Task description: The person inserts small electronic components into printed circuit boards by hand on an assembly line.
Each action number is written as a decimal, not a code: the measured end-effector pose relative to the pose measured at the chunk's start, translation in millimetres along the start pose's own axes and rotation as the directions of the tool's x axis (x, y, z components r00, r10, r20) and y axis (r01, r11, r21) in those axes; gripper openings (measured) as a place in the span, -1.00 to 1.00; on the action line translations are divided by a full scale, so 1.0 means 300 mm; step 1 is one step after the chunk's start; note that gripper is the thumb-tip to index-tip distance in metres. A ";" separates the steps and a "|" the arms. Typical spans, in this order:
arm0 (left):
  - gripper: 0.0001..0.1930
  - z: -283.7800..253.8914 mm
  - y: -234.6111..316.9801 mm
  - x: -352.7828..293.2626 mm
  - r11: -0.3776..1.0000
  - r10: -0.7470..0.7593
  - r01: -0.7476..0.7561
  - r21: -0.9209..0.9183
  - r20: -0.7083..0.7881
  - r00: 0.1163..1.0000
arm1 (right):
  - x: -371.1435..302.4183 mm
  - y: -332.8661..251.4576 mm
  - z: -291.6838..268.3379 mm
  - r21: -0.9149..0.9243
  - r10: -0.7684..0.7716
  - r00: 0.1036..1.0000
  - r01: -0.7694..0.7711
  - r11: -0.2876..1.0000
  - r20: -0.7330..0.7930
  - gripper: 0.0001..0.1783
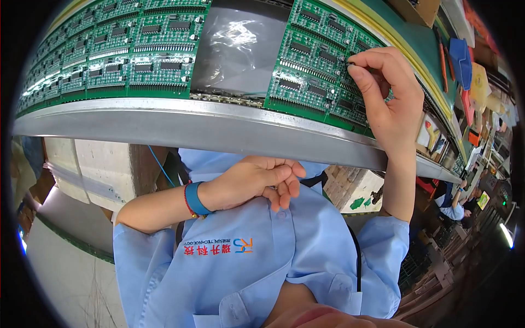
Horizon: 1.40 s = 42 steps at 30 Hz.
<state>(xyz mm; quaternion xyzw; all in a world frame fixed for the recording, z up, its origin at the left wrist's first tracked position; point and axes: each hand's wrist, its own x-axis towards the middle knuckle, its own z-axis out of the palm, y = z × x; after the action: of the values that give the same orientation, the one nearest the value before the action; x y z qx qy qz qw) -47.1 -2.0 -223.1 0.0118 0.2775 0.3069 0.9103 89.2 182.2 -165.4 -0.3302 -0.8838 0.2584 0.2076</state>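
Observation:
My right hand [395, 90] reaches over the right green circuit board panel [299, 65], thumb and forefinger pinched together. A small dark electronic component [350, 64] shows at the fingertips, just above or touching the board; I cannot tell which. Part of that panel is hidden behind the hand. My left hand [268, 177] is held in front of my chest, its fingers curled inward and the thumb folded over. Whatever lies inside those fingers is hidden. A blue band [196, 198] circles the left wrist.
More green circuit board panels [158, 52] fill the conveyor's left side. Between the panels lies a dark shiny belt [232, 65]. A metal rail [229, 123] runs along the near edge. Past the yellow far rail, a blue bin [460, 63] and a cardboard box [418, 11] stand at right.

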 end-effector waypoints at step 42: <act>-0.76 0.061 -0.011 -0.003 0.929 0.325 -0.322 -0.181 -0.016 0.946 | -0.251 -0.136 0.006 0.001 -0.360 0.924 0.363 0.932 0.130 -0.76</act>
<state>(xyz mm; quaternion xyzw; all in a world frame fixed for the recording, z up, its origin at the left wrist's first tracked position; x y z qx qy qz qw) -36.5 -2.7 -207.8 -0.0233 0.2364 0.4764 0.8466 121.2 103.2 -157.5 -0.1468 -0.9439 0.2261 0.1910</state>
